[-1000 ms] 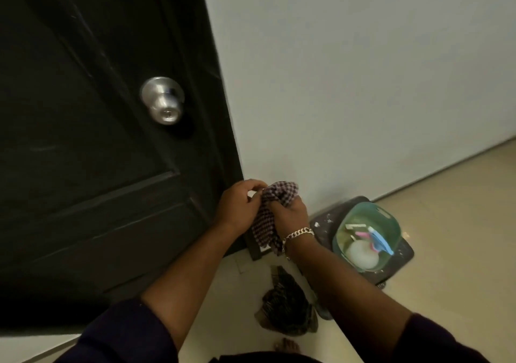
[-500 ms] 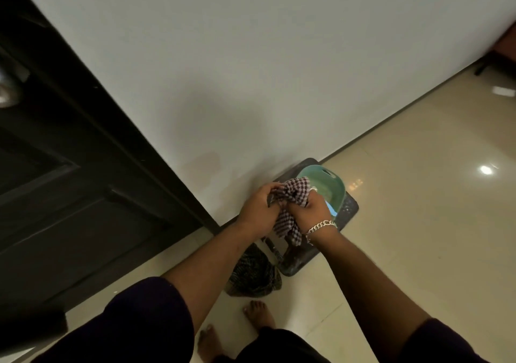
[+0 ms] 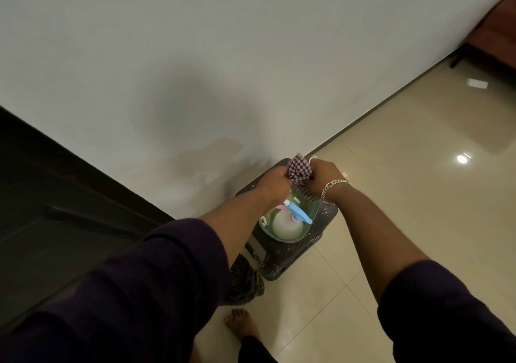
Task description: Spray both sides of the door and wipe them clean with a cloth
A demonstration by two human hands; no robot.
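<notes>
both hands, left hand and right hand, grip the checked cloth bunched between them above the green basket; door at nine o'clock. probably readying the cloth; next, carry it to the door.

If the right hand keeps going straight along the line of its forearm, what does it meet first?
Probably the white wall near its foot. The right hand, gripping the checked cloth with the left hand, points up and left over the stool; depth is unclear.
</notes>
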